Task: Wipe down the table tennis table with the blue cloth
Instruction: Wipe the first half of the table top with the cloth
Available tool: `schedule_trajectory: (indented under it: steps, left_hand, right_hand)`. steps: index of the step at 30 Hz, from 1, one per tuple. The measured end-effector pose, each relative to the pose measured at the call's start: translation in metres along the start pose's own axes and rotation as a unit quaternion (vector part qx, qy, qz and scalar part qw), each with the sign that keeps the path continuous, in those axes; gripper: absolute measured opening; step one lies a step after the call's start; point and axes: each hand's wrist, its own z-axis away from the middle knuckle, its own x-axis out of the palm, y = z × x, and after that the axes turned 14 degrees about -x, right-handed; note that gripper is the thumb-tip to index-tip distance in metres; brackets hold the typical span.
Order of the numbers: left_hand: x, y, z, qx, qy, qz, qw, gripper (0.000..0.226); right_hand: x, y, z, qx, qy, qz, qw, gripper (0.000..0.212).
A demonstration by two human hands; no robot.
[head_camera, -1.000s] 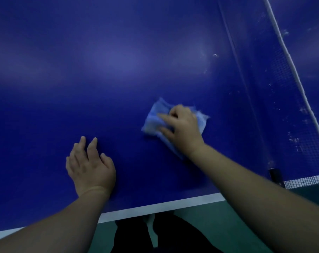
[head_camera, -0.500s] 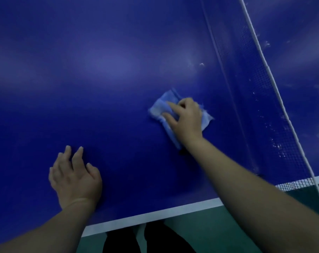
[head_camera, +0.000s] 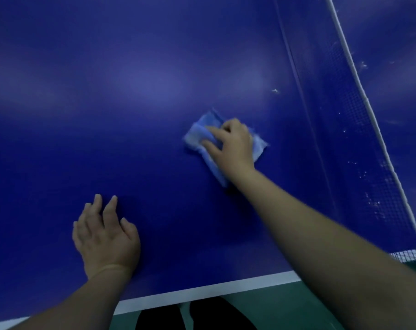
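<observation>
**Cloth pressed to the table near the net**

The blue cloth [head_camera: 202, 136] is seen lying crumpled on the dark blue table [head_camera: 107, 91], right of centre and a little towards the far side, with the net [head_camera: 345, 129] near it on the right but apart from it. The cloth is covered in its middle by the right hand [head_camera: 233, 144], which is laid palm down on it. The fingers [head_camera: 213, 130] are stretched loosely across the fabric towards the left, slightly bent at the knuckles, and the cloth is pressed onto the surface rather than bunched up in a fist. Pale corners of the cloth are left showing on the left, far, right and near sides of the hand.

The left hand [head_camera: 105, 236] is placed flat on the bare table at the near left, well apart from the cloth. Its fingers are spread and straight, pointing to the far side, and nothing is held in it.

The white edge line [head_camera: 202, 291] of the table is seen along the near side, with a green floor [head_camera: 285, 306] beyond it. White specks [head_camera: 275, 91] are scattered on the surface close to the net and on the half lying past it. The white top band of the net [head_camera: 352, 65] is seen running from the far side down to the near right corner.
</observation>
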Motion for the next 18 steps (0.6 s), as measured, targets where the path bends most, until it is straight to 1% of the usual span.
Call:
schedule_trajectory:
  steps: [1,2,3,5,7,8,9,11,13,15,16,17,18]
  left_hand:
    - [0.0,0.0,0.0,0.001,-0.002,-0.003,1.0,0.058]
    - [-0.001,0.001,0.0,0.002,-0.004,-0.005,1.0,0.058]
    - [-0.001,0.001,0.0,0.002,-0.005,-0.007,1.0,0.059]
    - [-0.002,0.002,0.0,-0.001,-0.007,-0.011,1.0,0.058]
    - [-0.001,0.002,0.0,0.0,-0.004,-0.012,1.0,0.058]
    - [0.0,0.002,0.0,0.001,-0.003,-0.013,1.0,0.057]
    - [0.0,0.002,0.001,0.001,-0.003,-0.012,1.0,0.058]
    - [0.0,0.001,0.001,0.0,-0.005,-0.015,1.0,0.058]
    - [0.0,0.002,0.002,-0.003,-0.011,-0.02,1.0,0.06]
    - [0.0,0.002,0.002,-0.007,-0.016,-0.023,1.0,0.061]
    - [-0.001,0.003,0.002,-0.008,-0.018,-0.025,1.0,0.061]
    - [-0.001,0.003,0.002,-0.009,-0.02,-0.026,0.999,0.061]
    - [-0.001,0.004,0.002,-0.009,-0.022,-0.027,0.999,0.06]
  right_hand:
    - [-0.004,0.003,0.016,-0.008,0.009,-0.003,1.0,0.033]
    - [-0.01,0.014,0.023,0.018,0.028,0.008,0.999,0.032]
    - [-0.017,0.03,0.019,0.075,0.052,0.031,0.995,0.032]
    - [-0.03,0.068,-0.007,0.206,0.104,0.08,0.97,0.033]
    - [-0.039,0.1,-0.046,0.27,0.132,0.097,0.949,0.034]
    - [-0.041,0.106,-0.066,0.28,0.13,0.097,0.946,0.033]
    - [-0.039,0.107,-0.082,0.272,0.113,0.095,0.951,0.033]
    - [-0.027,0.09,-0.099,0.208,0.058,0.079,0.973,0.036]
    - [-0.008,0.054,-0.084,0.1,0.007,0.049,0.994,0.038]
    - [0.002,0.024,-0.044,0.005,-0.013,0.009,1.0,0.036]
    - [0.001,0.023,-0.027,-0.015,-0.004,0.004,1.0,0.035]
    - [-0.003,0.032,-0.021,-0.003,0.015,0.012,1.0,0.034]
    - [-0.008,0.046,-0.026,0.037,0.042,0.032,0.998,0.034]
